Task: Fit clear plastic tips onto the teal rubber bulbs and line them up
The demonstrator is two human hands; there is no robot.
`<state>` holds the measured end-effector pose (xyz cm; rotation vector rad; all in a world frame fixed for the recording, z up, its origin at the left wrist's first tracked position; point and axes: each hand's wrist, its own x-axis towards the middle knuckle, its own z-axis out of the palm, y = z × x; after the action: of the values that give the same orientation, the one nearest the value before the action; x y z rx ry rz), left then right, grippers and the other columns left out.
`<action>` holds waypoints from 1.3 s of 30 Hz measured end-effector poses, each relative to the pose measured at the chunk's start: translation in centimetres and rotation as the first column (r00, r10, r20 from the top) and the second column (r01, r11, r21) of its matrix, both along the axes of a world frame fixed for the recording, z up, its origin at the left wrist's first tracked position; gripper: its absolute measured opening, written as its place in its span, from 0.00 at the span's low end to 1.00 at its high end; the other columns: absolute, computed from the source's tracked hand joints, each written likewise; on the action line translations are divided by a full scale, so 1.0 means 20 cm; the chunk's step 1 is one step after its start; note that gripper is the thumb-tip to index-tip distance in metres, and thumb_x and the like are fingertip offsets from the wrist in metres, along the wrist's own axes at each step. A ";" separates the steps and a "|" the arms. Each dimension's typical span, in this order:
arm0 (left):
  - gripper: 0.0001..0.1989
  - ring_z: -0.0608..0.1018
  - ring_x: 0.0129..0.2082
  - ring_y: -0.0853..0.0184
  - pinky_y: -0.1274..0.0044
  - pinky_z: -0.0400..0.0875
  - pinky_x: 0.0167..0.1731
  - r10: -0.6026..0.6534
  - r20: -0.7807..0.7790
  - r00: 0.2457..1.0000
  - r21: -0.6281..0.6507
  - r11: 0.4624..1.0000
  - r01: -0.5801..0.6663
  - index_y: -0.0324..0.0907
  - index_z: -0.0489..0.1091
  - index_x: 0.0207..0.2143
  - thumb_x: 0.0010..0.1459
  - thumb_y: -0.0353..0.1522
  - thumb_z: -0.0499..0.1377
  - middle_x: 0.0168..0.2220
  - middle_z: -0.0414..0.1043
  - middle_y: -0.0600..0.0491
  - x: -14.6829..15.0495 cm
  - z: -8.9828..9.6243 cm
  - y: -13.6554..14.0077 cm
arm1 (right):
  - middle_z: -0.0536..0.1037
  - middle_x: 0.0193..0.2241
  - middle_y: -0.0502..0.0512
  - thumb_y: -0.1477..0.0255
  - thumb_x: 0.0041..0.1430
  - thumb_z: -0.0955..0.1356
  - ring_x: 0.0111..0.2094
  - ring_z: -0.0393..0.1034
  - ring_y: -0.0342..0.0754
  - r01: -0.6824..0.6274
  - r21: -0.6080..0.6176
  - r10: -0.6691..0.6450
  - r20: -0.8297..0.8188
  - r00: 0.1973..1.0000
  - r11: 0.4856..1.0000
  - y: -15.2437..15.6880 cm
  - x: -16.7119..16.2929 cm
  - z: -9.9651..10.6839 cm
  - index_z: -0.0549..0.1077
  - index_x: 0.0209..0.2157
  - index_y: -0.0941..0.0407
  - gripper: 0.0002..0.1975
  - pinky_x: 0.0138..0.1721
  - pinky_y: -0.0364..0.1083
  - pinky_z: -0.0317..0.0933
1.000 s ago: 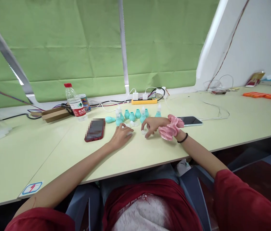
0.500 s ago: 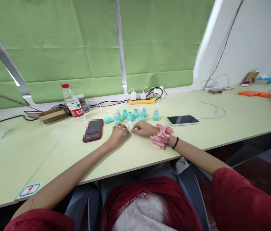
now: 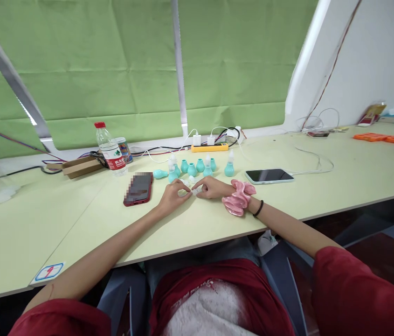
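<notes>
Item, clear piece (image 3: 197, 191): one, small, whitish and translucent; finer shape too small to tell, and possibly two parts meeting. Position: between the two hands, low over the table (image 3: 238, 210), on the near side of the teal bulbs (image 3: 191, 169). Long axis: seemingly sideways, from one hand to the other; not certain. Nearer hand: neither, both being at it.

Left hand (image 3: 174, 196): thumb and finger pinched at the piece's left end. Right hand (image 3: 214, 187): thumb and forefinger closed about its right part; fingertips of both hands nearly met.

Adjacent: loose clear parts (image 3: 191, 179), just beyond the fingers; one teal bulb (image 3: 160, 174) on its side, left; one clear-tipped bulb (image 3: 229, 169), upright, right.
</notes>
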<state>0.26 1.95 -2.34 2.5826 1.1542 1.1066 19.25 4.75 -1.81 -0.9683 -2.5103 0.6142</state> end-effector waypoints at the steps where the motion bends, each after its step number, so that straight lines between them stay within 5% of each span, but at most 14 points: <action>1: 0.06 0.70 0.29 0.69 0.78 0.64 0.31 0.000 0.030 1.000 0.001 1.000 0.000 0.40 0.71 0.26 0.47 0.32 0.55 0.27 0.68 0.52 0.00 0.00 0.00 | 0.55 0.10 0.41 0.72 0.46 0.63 0.14 0.47 0.35 -0.009 0.000 0.009 -0.003 1.000 1.000 -0.01 0.00 0.00 0.69 0.41 0.63 0.18 0.18 0.37 0.43; 7: 0.06 0.71 0.28 0.71 0.78 0.65 0.30 -0.011 0.059 0.998 -0.011 1.000 0.012 0.41 0.72 0.27 0.45 0.29 0.56 0.27 0.69 0.53 -0.01 -0.01 0.01 | 0.58 0.12 0.41 0.76 0.41 0.64 0.15 0.51 0.36 -0.021 0.063 0.021 -0.010 1.000 0.998 -0.01 0.00 0.01 0.65 0.45 0.62 0.24 0.20 0.37 0.47; 19: 0.06 0.71 0.29 0.69 0.78 0.66 0.29 -0.016 0.089 0.996 -0.007 1.000 0.017 0.41 0.73 0.27 0.45 0.29 0.57 0.25 0.71 0.53 0.00 0.01 -0.01 | 0.60 0.12 0.44 0.71 0.46 0.63 0.15 0.50 0.35 -0.045 0.106 0.043 0.017 0.999 0.993 -0.02 0.00 0.01 0.72 0.33 0.62 0.13 0.19 0.37 0.46; 28: 0.08 0.72 0.30 0.68 0.78 0.67 0.31 -0.026 0.173 0.985 -0.113 0.993 0.046 0.42 0.73 0.29 0.43 0.31 0.58 0.28 0.72 0.53 0.00 -0.01 0.00 | 0.67 0.18 0.48 0.74 0.41 0.65 0.20 0.59 0.37 -0.056 0.009 0.057 -0.136 0.989 0.998 0.01 -0.01 -0.02 0.71 0.34 0.63 0.14 0.23 0.37 0.54; 39: 0.10 0.72 0.28 0.68 0.78 0.66 0.29 -0.028 0.137 0.990 -0.130 0.990 0.046 0.41 0.74 0.30 0.44 0.35 0.58 0.28 0.71 0.51 0.00 0.00 -0.01 | 0.66 0.18 0.48 0.69 0.48 0.62 0.19 0.55 0.36 -0.136 -0.070 0.130 -0.088 0.988 0.988 0.00 -0.01 0.00 0.72 0.33 0.64 0.15 0.20 0.36 0.49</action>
<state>0.29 1.80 -2.37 2.3806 1.1046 1.1354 18.98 4.73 -1.75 -0.7884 -2.5078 0.7792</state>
